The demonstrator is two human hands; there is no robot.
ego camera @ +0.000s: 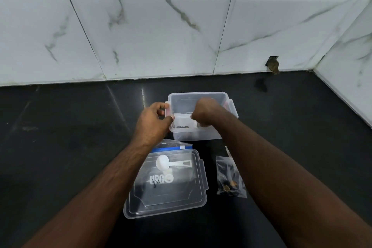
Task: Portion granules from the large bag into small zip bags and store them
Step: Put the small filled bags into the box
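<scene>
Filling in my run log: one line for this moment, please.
left hand: grips tub rim | right hand: inside tub, holding small bag | lid: off, scoop on it

A single head-worn wide-angle view looks forward and steeply down from above the dark countertop (60, 147). It faces the marble-patterned tiled wall (161, 36) at the far side, with a side wall entering at far right. Both forearms reach in from the near edge, close to the lens.
</scene>
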